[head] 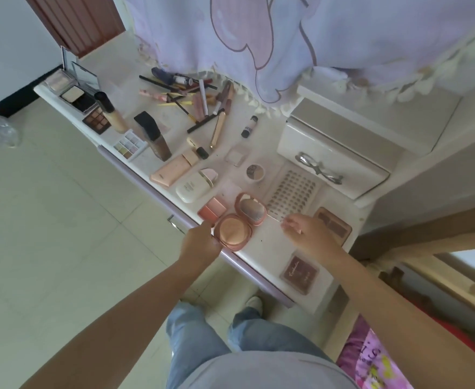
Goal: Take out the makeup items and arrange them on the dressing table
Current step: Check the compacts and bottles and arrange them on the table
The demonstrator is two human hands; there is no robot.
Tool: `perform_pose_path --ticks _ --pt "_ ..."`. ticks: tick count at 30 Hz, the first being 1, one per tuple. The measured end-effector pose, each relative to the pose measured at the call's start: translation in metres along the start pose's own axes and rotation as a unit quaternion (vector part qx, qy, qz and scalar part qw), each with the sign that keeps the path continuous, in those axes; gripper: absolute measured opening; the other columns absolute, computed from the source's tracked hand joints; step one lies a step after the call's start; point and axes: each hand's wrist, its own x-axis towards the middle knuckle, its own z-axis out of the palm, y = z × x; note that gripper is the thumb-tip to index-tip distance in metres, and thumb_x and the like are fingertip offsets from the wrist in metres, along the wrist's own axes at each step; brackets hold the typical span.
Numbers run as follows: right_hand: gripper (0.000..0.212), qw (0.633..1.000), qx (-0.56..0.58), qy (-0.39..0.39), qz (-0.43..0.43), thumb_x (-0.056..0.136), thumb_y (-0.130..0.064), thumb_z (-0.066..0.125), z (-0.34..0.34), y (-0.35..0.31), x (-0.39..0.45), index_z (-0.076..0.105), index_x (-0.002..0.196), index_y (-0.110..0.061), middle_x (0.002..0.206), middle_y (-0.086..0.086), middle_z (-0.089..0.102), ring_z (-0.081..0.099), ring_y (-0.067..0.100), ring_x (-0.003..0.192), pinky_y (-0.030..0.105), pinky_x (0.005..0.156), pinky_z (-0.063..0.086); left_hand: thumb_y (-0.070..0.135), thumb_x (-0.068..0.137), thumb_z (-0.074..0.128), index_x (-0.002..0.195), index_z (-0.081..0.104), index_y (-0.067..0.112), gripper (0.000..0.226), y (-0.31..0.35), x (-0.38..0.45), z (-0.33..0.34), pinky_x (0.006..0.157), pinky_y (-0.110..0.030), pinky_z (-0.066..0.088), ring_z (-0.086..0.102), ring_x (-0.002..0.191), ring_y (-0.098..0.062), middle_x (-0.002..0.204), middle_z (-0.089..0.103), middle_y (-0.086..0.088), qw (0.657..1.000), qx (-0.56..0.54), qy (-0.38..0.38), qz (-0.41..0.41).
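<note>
Open compact (237, 221) at the dressing table (270, 242) front edge.
We are pinching its base with the left hand (199, 242); right hand (305, 231) is hovering, fingers loose (light, rigid, hinge likely fragile: hold the base).

The person wears a grey top (264, 372), light-blue jeans (199, 338) and a white shoe (254, 303); arms bare.
</note>
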Motion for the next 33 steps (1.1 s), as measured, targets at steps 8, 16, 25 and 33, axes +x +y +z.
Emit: perform_pose_path --ticks 8,16,25,33 --pt "0.069 0.955 -0.285 -0.060 -0.062 0.078 -0.044 0.059 0.032 0.066 -0.070 0.032 0.136 -0.016 0.137 0.005 0.037 0.035 0.023 0.124 0.031 0.102 0.034 0.025 0.090 0.048 0.125 0.047 0.015 0.036 0.026 -0.026 0.023 0.083 -0.030 0.044 0.058 0.100 -0.023 0.120 0.056 -0.004 0.989 0.072 -0.013 0.128" --pt "0.039 0.996 0.084 0.003 -0.029 0.067 -0.008 0.070 0.018 0.039 -0.068 0.056 0.104 -0.007 0.093 0.001 0.056 0.051 0.014 0.088 0.009 0.075 0.039 0.020 0.089 0.055 0.120 0.052 0.010 0.033 0.060 -0.027 0.025 0.070 -0.019 0.043 0.057 0.080 -0.015 0.104 0.064 -0.008 0.976 -0.114 -0.163 0.085" --pt "0.037 0.978 0.164 -0.011 -0.133 0.073 0.004 0.065 -0.072 -0.009 -0.075 0.058 0.080 -0.032 0.124 -0.014 0.047 0.044 0.007 0.122 0.026 0.103 0.039 -0.009 0.084 0.053 0.090 0.058 0.004 0.015 0.120 -0.020 -0.045 0.060 -0.019 0.057 0.066 0.058 -0.012 0.078 0.063 -0.010 0.856 -0.434 -0.278 0.035" --pt "0.030 0.935 0.235 0.206 -0.168 0.082 -0.003 0.058 -0.119 -0.052 -0.065 0.062 0.089 -0.032 0.105 -0.019 0.055 0.053 -0.019 0.094 -0.001 0.075 0.042 -0.006 0.083 0.053 0.076 0.056 0.002 0.011 0.166 -0.020 -0.095 0.056 -0.015 0.055 0.067 0.058 -0.010 0.066 0.067 -0.006 0.771 -0.590 -0.214 0.103"
